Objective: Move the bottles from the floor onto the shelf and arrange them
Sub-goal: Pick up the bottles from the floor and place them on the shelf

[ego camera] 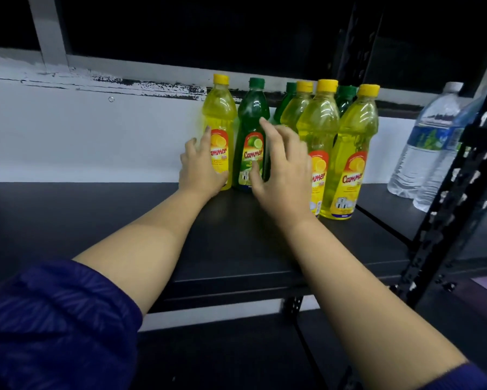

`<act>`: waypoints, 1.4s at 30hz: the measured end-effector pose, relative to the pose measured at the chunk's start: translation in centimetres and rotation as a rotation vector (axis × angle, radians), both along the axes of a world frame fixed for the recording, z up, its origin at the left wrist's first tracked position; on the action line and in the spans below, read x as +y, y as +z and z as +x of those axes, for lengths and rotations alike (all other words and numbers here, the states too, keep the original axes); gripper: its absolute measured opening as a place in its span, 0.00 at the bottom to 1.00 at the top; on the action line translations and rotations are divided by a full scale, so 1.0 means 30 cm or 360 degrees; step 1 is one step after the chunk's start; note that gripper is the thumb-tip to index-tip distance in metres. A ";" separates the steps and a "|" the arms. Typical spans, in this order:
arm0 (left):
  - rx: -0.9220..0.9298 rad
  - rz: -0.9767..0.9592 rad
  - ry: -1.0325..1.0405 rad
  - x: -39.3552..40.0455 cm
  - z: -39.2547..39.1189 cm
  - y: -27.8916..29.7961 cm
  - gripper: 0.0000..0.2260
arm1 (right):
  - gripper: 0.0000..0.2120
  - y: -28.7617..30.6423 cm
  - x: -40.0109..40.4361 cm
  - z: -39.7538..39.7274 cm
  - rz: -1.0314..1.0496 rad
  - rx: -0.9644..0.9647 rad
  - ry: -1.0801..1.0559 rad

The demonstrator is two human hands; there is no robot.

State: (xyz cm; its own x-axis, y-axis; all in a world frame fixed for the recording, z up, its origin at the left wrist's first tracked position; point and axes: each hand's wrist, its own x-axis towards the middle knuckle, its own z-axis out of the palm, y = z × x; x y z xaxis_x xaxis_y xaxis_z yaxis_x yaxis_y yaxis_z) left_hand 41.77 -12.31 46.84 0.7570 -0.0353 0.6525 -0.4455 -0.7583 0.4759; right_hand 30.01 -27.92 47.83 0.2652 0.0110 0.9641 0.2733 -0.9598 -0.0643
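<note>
Bottles (249, 142) seemingly against both hands' fingers (267, 130)

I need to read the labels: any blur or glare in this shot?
Head view: right hand motion-blurred; label on the green-capped green bottle readable; glare streaks on the yellow-capped yellow bottles' shoulders; wide-angle bending at the black perforated shelf post.

I see a cluster of bottles (318, 130) standing at the back of the shelf (96, 220), water bottles (428, 147) right of them.
</note>
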 end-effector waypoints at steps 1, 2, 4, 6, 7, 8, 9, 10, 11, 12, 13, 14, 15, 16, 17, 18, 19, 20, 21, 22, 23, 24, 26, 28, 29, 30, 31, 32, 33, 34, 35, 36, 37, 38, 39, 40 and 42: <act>-0.0108 -0.0017 0.0078 -0.022 -0.028 0.012 0.45 | 0.35 -0.006 -0.027 -0.023 -0.0018 -0.0049 -0.0100; -0.0210 -0.0075 0.0059 -0.050 -0.056 0.025 0.40 | 0.36 -0.012 -0.057 -0.037 -0.0001 -0.0049 -0.0202; -0.0276 -0.0223 -0.0190 -0.121 -0.107 0.038 0.31 | 0.39 -0.026 -0.119 -0.049 0.0047 0.0060 -0.0361; -0.0115 -0.0298 -0.0443 -0.202 -0.135 0.026 0.28 | 0.41 -0.041 -0.175 -0.053 0.0054 0.0197 -0.0415; -0.0004 -0.0319 -0.0529 -0.238 -0.144 0.015 0.28 | 0.42 -0.047 -0.196 -0.057 0.0052 0.0246 -0.0414; 0.0103 -0.0342 -0.0584 -0.272 -0.148 0.007 0.28 | 0.43 -0.052 -0.212 -0.059 0.0049 0.0269 -0.0395; 0.0193 -0.0377 -0.0608 -0.301 -0.147 0.001 0.28 | 0.43 -0.056 -0.222 -0.061 0.0052 0.0272 -0.0364; 0.0258 -0.0427 -0.0612 -0.327 -0.141 -0.003 0.28 | 0.43 -0.058 -0.226 -0.063 0.0068 0.0268 -0.0334; 0.0304 -0.0485 -0.0602 -0.346 -0.133 -0.003 0.27 | 0.43 -0.061 -0.227 -0.062 0.0090 0.0264 -0.0314; 0.0333 -0.0544 -0.0588 -0.361 -0.127 -0.001 0.26 | 0.43 -0.063 -0.226 -0.060 0.0107 0.0263 -0.0304; 0.0359 -0.0597 -0.0585 -0.373 -0.118 0.000 0.24 | 0.43 -0.064 -0.224 -0.058 0.0117 0.0263 -0.0305; 0.0382 -0.0633 -0.0600 -0.381 -0.111 -0.001 0.24 | 0.43 -0.065 -0.224 -0.056 0.0120 0.0262 -0.0312; 0.0401 -0.0649 -0.0627 -0.385 -0.105 -0.005 0.23 | 0.43 -0.066 -0.225 -0.053 0.0124 0.0258 -0.0316; 0.0413 -0.0650 -0.0655 -0.386 -0.100 -0.011 0.22 | 0.43 -0.068 -0.227 -0.051 0.0137 0.0252 -0.0311; 0.0420 -0.0647 -0.0679 -0.386 -0.097 -0.014 0.22 | 0.43 -0.070 -0.232 -0.049 0.0157 0.0247 -0.0297; 0.0420 -0.0646 -0.0689 -0.386 -0.096 -0.016 0.21 | 0.43 -0.073 -0.235 -0.048 0.0180 0.0242 -0.0281; 0.0412 -0.0648 -0.0692 -0.386 -0.097 -0.017 0.21 | 0.42 -0.076 -0.237 -0.048 0.0199 0.0240 -0.0267; 0.0401 -0.0649 -0.0687 -0.386 -0.100 -0.017 0.20 | 0.42 -0.077 -0.237 -0.049 0.0213 0.0240 -0.0253; 0.0399 -0.0643 -0.0679 -0.386 -0.103 -0.017 0.20 | 0.42 -0.078 -0.236 -0.050 0.0222 0.0244 -0.0238; 0.0404 -0.0620 -0.0667 -0.385 -0.110 -0.017 0.19 | 0.42 -0.078 -0.236 -0.053 0.0233 0.0250 -0.0227; 0.0412 -0.0583 -0.0648 -0.381 -0.116 -0.019 0.20 | 0.41 -0.077 -0.236 -0.058 0.0253 0.0261 -0.0219; 0.0418 -0.0532 -0.0617 -0.371 -0.124 -0.022 0.20 | 0.41 -0.076 -0.235 -0.065 0.0278 0.0278 -0.0210; 0.0402 -0.0398 -0.0539 -0.336 -0.152 -0.022 0.22 | 0.40 -0.079 -0.230 -0.087 0.0332 0.0346 -0.0192; 0.0348 -0.0216 -0.0462 -0.281 -0.196 -0.014 0.20 | 0.38 -0.087 -0.225 -0.124 0.0364 0.0432 -0.0160; 0.0331 -0.0117 -0.0447 -0.248 -0.225 -0.011 0.20 | 0.37 -0.093 -0.226 -0.149 0.0368 0.0503 -0.0149; 0.0329 -0.0025 -0.0446 -0.210 -0.259 -0.007 0.20 | 0.36 -0.100 -0.227 -0.179 0.0376 0.0612 -0.0149; 0.0343 0.0063 -0.0447 -0.169 -0.296 -0.003 0.21 | 0.35 -0.109 -0.229 -0.211 0.0391 0.0744 -0.0158; 0.0376 0.0145 -0.0437 -0.127 -0.339 0.002 0.22 | 0.35 -0.116 -0.231 -0.248 0.0398 0.0878 -0.0176; 0.0420 0.0212 -0.0419 -0.089 -0.389 0.009 0.22 | 0.34 -0.122 -0.231 -0.289 0.0387 0.0996 -0.0199; 0.0470 0.0261 -0.0397 -0.054 -0.443 0.016 0.22 | 0.33 -0.126 -0.227 -0.333 0.0356 0.1092 -0.0222; 0.0514 0.0288 -0.0389 -0.022 -0.504 0.023 0.20 | 0.31 -0.129 -0.219 -0.378 0.0307 0.1165 -0.0239; 0.0549 0.0302 -0.0398 0.005 -0.571 0.028 0.19 | 0.28 -0.129 -0.210 -0.426 0.0247 0.1226 -0.0249; 0.0559 0.0315 -0.0420 0.031 -0.641 0.029 0.17 | 0.26 -0.128 -0.199 -0.478 0.0192 0.1274 -0.0255; 0.0549 0.0336 -0.0444 0.056 -0.710 0.025 0.15 | 0.24 -0.124 -0.189 -0.530 0.0155 0.1309 -0.0258; 0.0531 0.0361 -0.0460 0.079 -0.780 0.016 0.12 | 0.21 -0.122 -0.181 -0.582 0.0131 0.1336 -0.0255; 0.0516 0.0379 -0.0472 0.101 -0.849 0.001 0.10 | 0.19 -0.119 -0.173 -0.635 0.0106 0.1359 -0.0243; 0.0538 0.0419 -0.0505 0.138 -0.981 -0.041 0.07 | 0.17 -0.129 -0.157 -0.733 0.0059 0.1427 -0.0172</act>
State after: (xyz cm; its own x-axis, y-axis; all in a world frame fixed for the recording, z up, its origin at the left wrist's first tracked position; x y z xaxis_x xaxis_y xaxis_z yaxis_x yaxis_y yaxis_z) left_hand 12.33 -8.16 45.62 0.8489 -0.4263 0.3123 -0.5272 -0.7244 0.4441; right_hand 8.02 -32.63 43.96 0.9151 -0.0843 0.3944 0.0145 -0.9704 -0.2410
